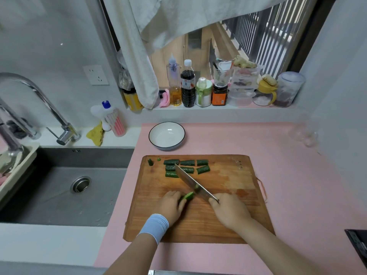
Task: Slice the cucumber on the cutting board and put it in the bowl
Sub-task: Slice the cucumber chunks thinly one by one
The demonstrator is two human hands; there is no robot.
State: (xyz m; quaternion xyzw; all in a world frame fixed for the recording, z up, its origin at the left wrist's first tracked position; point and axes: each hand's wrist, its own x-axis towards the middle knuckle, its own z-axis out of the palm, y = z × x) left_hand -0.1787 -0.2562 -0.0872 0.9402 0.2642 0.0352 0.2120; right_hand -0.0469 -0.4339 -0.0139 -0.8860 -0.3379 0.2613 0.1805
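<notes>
My left hand (172, 205) curls over the cucumber (188, 196), pinning it to the cutting board (228, 195). My right hand (230, 211) wraps the knife (192, 183) handle, blade meeting the cucumber just beside my left fingertips. Cut pieces (186, 167) (short green chunks) lie around the blade tip, the bowl (166, 135) beyond them.
</notes>
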